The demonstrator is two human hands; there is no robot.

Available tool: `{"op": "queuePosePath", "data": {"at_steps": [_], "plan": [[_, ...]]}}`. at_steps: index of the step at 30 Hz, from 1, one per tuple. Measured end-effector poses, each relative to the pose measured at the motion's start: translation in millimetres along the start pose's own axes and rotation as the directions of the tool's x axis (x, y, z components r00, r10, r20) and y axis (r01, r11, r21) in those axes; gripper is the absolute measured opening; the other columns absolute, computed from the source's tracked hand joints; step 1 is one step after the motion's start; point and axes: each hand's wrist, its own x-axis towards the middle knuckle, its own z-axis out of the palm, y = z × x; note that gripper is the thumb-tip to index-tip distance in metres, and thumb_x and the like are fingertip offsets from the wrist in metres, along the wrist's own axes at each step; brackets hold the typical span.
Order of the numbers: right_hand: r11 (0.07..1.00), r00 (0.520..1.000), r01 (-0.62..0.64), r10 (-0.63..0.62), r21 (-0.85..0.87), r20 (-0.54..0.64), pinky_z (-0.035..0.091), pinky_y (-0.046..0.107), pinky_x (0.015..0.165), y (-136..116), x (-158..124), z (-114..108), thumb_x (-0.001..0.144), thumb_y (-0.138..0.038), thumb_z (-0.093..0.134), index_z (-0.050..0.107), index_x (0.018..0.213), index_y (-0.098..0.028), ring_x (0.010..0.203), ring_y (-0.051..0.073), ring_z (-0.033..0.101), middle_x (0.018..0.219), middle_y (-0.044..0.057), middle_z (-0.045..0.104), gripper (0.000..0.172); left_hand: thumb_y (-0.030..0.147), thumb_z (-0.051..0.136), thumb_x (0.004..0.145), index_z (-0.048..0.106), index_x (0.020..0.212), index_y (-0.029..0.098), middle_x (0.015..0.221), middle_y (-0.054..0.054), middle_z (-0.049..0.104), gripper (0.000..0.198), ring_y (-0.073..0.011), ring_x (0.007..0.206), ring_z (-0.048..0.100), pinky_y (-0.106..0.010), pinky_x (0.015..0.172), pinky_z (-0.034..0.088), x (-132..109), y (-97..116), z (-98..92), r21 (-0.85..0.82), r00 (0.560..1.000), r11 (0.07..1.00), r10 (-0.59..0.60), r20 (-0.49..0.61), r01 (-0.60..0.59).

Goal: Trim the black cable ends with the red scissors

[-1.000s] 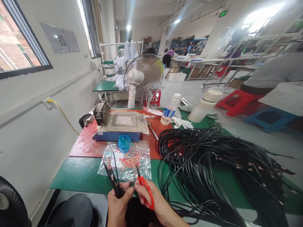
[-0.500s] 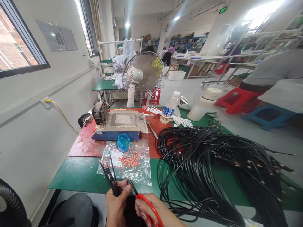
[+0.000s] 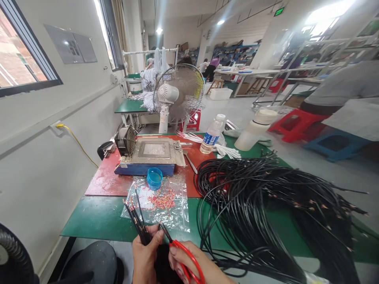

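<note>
My left hand (image 3: 145, 258) is closed round a small bundle of black cable ends (image 3: 136, 219) that fan up and left at the table's near edge. My right hand (image 3: 192, 266) grips red-handled scissors (image 3: 184, 256), whose dark blades point up-left toward the bundle, close to my left thumb. Just beyond both hands lies a clear plastic bag (image 3: 160, 201) strewn with small red bits. A large coil of black cables (image 3: 266, 205) fills the table's right half.
On the red mat (image 3: 103, 183) stand a blue-based heating unit (image 3: 151, 154), a small fan (image 3: 126, 140) and a blue cap (image 3: 154, 178). A water bottle (image 3: 211, 135), white container (image 3: 256, 129) and desk fan (image 3: 177, 92) stand farther back. People work at distant tables.
The scissors and my right hand dropped lower and tilted so the blades point toward the cable ends. The view shifted slightly; in the last half second almost nothing moved.
</note>
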Motion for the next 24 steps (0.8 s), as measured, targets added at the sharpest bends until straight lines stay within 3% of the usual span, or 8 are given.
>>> {"op": "queuePosePath", "data": {"at_steps": [6, 11, 18, 24], "plan": [[0.999, 0.999, 0.036, -0.036, 0.007, -0.007, 0.021, 0.018, 0.035, -1.3, 0.3, 0.5, 0.069, -0.069, 0.052, 0.051, 0.057, -0.014, 0.032, 0.003, 0.033, 0.044, -0.006, 0.042, 0.056, 0.031, 0.086, 0.041, 0.073, 0.067, 0.013, 0.041, 0.004, 0.054, 0.035, -0.0081, 0.034, 0.045, -0.02, 0.037, 0.039, 1.8, -1.4, -0.5, 0.009, 1.0, 1.0, 0.01, 0.003, -0.01], [0.999, 0.999, 0.033, -0.033, 0.014, -0.03, 0.02, 0.017, 0.034, -5.3, -2.4, 3.7, 0.069, -0.068, 0.052, 0.051, 0.057, -0.014, 0.032, 0.003, 0.033, 0.043, -0.005, 0.041, 0.056, 0.031, 0.086, 0.045, 0.073, 0.071, 0.012, 0.043, 0.003, 0.056, 0.034, -0.0118, 0.043, 0.052, -0.022, 0.043, 0.043, 0.9, 0.5, -0.3, 0.013, 1.0, 1.0, 0.007, 0.025, -0.008], [1.0, 0.998, -0.016, 0.015, -0.012, -0.057, 0.022, 0.017, 0.035, -13.3, -8.8, 5.8, 0.07, -0.067, 0.051, 0.053, 0.059, -0.014, 0.033, 0.003, 0.034, 0.045, -0.005, 0.041, 0.055, 0.026, 0.084, 0.05, 0.072, 0.069, 0.013, 0.063, -0.002, 0.069, 0.026, -0.0151, 0.06, 0.059, -0.023, 0.058, 0.046, -1.3, 8.3, -4.2, 0.018, 0.993, 1.0, 0.007, 0.119, -0.009], [0.999, 0.998, -0.006, 0.004, -0.036, -0.067, 0.023, 0.017, 0.036, -12.8, -6.3, 4.0, 0.07, -0.068, 0.05, 0.052, 0.058, -0.014, 0.032, 0.003, 0.032, 0.045, -0.005, 0.042, 0.055, 0.026, 0.085, 0.045, 0.071, 0.065, 0.013, 0.059, -0.002, 0.066, 0.027, -0.0174, 0.057, 0.059, -0.025, 0.053, 0.044, -3.4, 16.9, -2.1, 0.045, 0.993, 0.999, 0.022, 0.118, -0.028]]}}
